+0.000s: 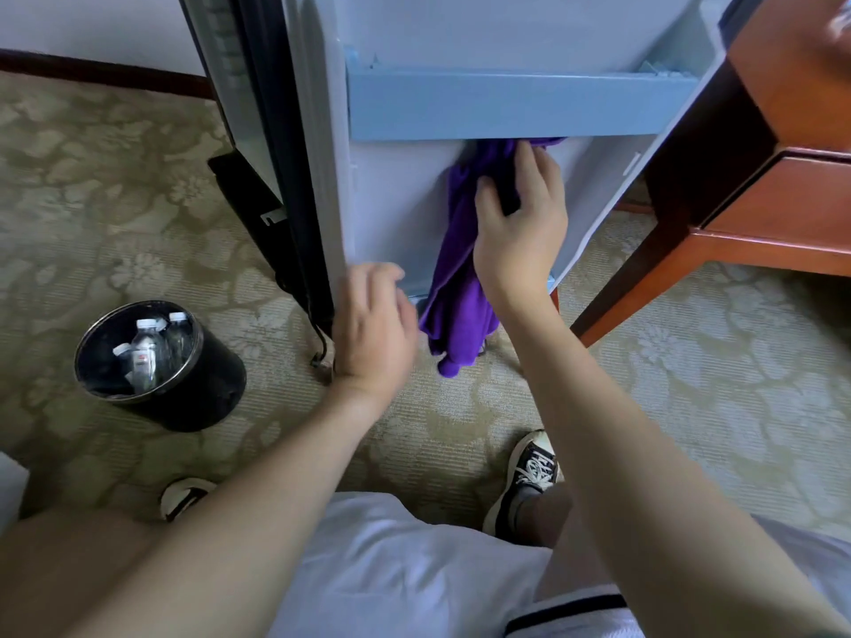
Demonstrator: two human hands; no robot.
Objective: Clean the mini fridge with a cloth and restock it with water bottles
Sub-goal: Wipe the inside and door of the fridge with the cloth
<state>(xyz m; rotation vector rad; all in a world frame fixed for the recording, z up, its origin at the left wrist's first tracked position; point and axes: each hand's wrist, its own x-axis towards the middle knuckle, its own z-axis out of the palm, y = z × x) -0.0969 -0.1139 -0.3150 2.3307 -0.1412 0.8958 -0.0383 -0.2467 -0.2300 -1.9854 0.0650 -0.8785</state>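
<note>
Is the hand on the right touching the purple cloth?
Touching. The head view shows the right hand with thumb and fingers pinching the purple cloth against the fridge door, no gap between them.

Purple cloth (460,250) draped against open fridge door (506,103), bottles (147,347) in bin

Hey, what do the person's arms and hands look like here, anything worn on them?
Both arms are bare up to the edge of the picture: no sleeves show. The left hand and the right hand wear no gloves, and no rings, watch or bracelets show. The left hand is motion-blurred.
</note>
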